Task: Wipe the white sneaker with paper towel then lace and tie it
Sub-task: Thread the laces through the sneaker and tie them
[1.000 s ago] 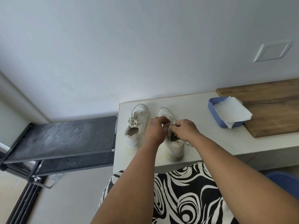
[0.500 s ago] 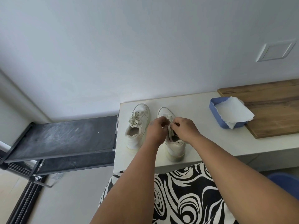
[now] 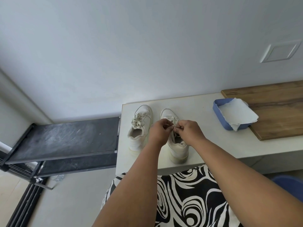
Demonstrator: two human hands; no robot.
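Pale counter (image 3: 205, 112) at 12 o'clock carries the white sneaker (image 3: 177, 145), its lace (image 3: 175, 124) pinched by left hand (image 3: 159, 131) and right hand (image 3: 188, 131) close together; even tension is advised.

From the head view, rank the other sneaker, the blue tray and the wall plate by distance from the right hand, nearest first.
1. Other sneaker, just past the left hand, on the left.
2. Blue tray, to the right hand's right on the counter.
3. Wall plate, high on the right wall.
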